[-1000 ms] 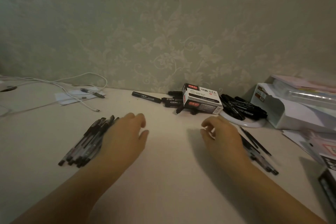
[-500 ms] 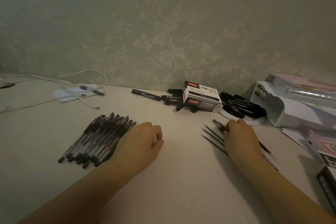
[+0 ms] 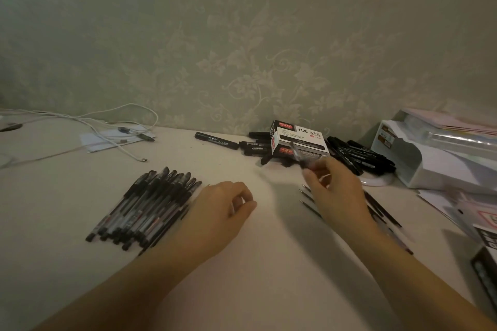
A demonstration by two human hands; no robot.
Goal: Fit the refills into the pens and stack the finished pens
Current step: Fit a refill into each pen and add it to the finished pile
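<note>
Clear plastic with a dark grip end, a pen barrel is pinched in the fingertips of the right hand, which holds it raised above the table. Its long axis is tilted: the free end points up, away and to the left, crossing in front of the marker box, while the dark lower end sits in the pinch. The picture is blurred there, so whether a refill is inside cannot be told.

Below and behind that hand lie loose refills, thin dark rods on the table, each running from near right to far left with the tip toward the wall.

The left hand rests on the table with fingers loosely curled, holding nothing. Just to its left is the stack of finished pens, lying side by side, their long axes slanting from near left to far right, capped ends toward the wall.

Farther back, black markers are heaped on a white dish right of the box, and one marker lies apart to its left. White cables trail across the far left; a white organiser stands at the right.
</note>
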